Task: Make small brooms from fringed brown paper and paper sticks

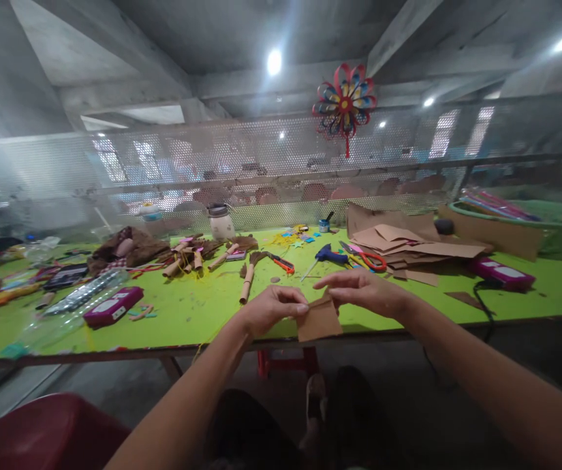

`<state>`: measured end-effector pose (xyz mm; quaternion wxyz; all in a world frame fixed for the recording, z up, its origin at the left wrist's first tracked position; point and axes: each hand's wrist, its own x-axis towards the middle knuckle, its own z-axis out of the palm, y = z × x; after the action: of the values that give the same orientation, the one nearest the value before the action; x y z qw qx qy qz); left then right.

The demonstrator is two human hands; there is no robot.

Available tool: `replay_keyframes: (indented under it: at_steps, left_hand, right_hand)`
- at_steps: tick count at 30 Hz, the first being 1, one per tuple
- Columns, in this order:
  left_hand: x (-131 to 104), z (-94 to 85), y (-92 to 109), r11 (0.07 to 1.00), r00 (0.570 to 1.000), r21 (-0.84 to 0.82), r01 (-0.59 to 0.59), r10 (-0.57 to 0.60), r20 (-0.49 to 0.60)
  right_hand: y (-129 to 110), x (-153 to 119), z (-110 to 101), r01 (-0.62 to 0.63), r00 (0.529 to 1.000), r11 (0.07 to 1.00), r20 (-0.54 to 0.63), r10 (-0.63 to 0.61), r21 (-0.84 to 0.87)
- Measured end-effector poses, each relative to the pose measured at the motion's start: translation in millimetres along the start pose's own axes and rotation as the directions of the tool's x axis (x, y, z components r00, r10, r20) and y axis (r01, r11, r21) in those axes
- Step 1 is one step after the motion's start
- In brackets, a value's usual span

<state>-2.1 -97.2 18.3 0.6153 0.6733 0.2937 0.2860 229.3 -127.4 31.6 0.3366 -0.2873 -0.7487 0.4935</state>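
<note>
Between my two hands, at the table's front edge, is a small piece of brown cardboard (320,321) with a narrow fold along its top. My left hand (275,307) pinches its upper left corner between thumb and fingers. At the upper right, my right hand (366,292) grips the top edge, its fingers bent over the fold. Just beyond the hands lie a glue gun (332,254) with a blue handle, red-handled scissors (373,261) and orange-and-black pliers (281,263). A rolled brown paper tube with a fringed end (247,284) rests left of them.
Stacked brown cardboard sheets (403,245) lie at the right, near a purple box (503,273) and a green basket (555,225). More paper tubes (175,266), another purple box (113,307) and a white jar (220,223) stand leftward. A perforated screen (261,156) runs behind the green table (177,326).
</note>
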Motion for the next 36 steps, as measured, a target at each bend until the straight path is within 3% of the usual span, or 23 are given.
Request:
replay_keyframes:
  at_steps: [4,7,10,14,16,19,22,26,32,36]
  left_hand:
    - [-10.8,27.4,-9.9,0.962,0.993,-0.261,0.083,-0.058,0.102]
    - [-20.8,51.2,-17.5,0.936,0.991,-0.337,0.102,-0.068,0.112]
    - [-27.4,59.5,-16.9,0.960,0.992,-0.264,0.093,-0.066,0.110]
    - [-19.2,34.7,-5.5,0.998,0.989,0.006,-0.070,0.070,-0.134]
    - [-8.1,17.1,-1.0,0.977,0.977,0.194,-0.089,0.124,-0.176]
    - [9.3,-0.4,-2.4,0.810,0.983,0.581,-0.080,0.160,-0.087]
    - [19.9,-7.9,-13.7,0.621,0.987,0.782,-0.054,0.150,-0.051]
    - [24.2,-16.8,-30.1,0.535,0.981,0.844,-0.033,0.180,-0.076]
    - [30.4,-26.4,-37.5,0.546,0.984,0.837,-0.042,0.166,-0.059]
    - [33.1,-25.8,-37.4,0.544,0.984,0.837,-0.061,0.173,-0.040]
  right_hand:
    - [-21.8,-7.4,17.8,0.191,0.975,0.969,0.144,-0.169,-0.156]
    - [-29.0,-16.7,31.3,0.296,0.954,0.929,0.117,-0.276,-0.221]
    - [-28.2,-24.1,32.9,0.269,0.963,0.923,0.043,-0.268,-0.277]
    - [-14.7,-13.9,15.3,0.045,0.999,0.906,0.041,-0.031,-0.421]
    - [-2.1,2.9,4.7,-0.020,0.995,0.852,0.069,0.066,-0.524]
    - [19.1,35.9,-5.0,-0.039,0.979,0.732,0.122,0.165,-0.681]
    - [37.2,63.6,-5.7,-0.042,0.963,0.692,0.156,0.221,-0.721]
    - [51.9,76.0,1.3,-0.019,0.975,0.715,0.144,0.167,-0.699]
    - [56.4,65.6,8.5,-0.039,0.998,0.733,0.010,0.063,-0.679]
    - [56.9,61.6,4.3,0.002,0.999,0.698,0.032,0.029,-0.716]
